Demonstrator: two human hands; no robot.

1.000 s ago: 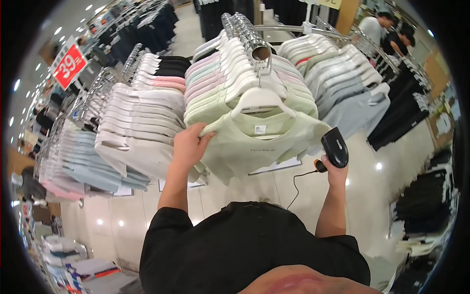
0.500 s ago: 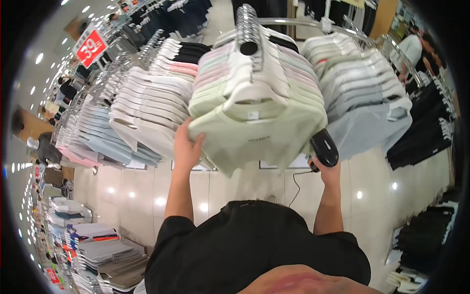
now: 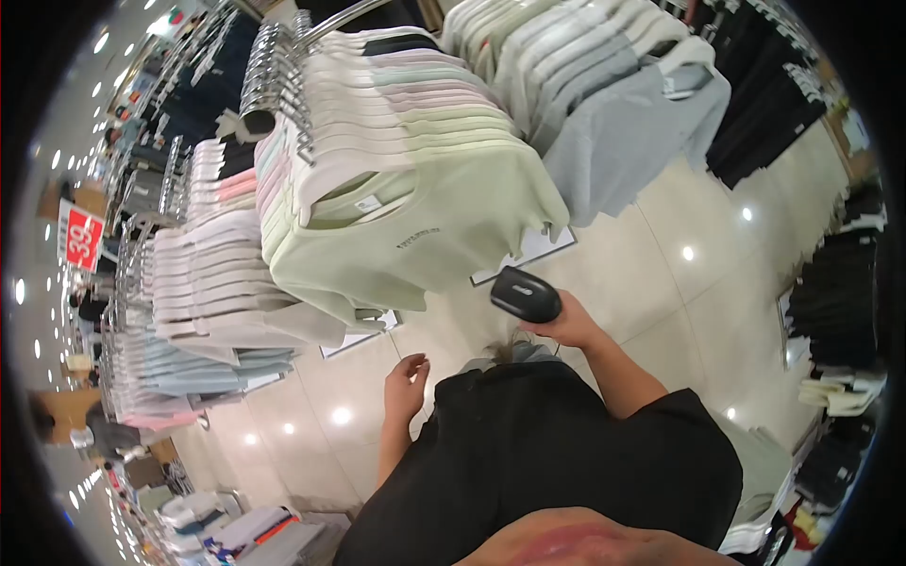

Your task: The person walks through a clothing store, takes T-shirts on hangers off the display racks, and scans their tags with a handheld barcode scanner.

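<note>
My right hand [image 3: 564, 323] is wrapped round a black handheld garment steamer [image 3: 525, 295], its rounded head turned to the left. The grip is mostly hidden in the palm. The steamer is just below the front pale green sweatshirt [image 3: 425, 236], apart from it. That sweatshirt hangs on a white hanger and has small dark lettering on the chest. Low over the floor, my left hand [image 3: 407, 389] is empty, its fingers loosely bent and apart. It touches no garment and is nearest to the hem of the hanging tops.
Grey tops [image 3: 632, 123] hang to the right, off-white tops [image 3: 212, 283] and light blue tops [image 3: 170, 363] to the left. A red price sign [image 3: 83, 238] stands at far left. Black trousers [image 3: 755, 104] hang at upper right. Tiled floor [image 3: 642, 274] lies between the racks.
My left hand has let go of the green sweatshirt's shoulder and dropped down. The steamer has come away from the sweatshirt's right side, lower and closer to me. My view has turned to the right.
</note>
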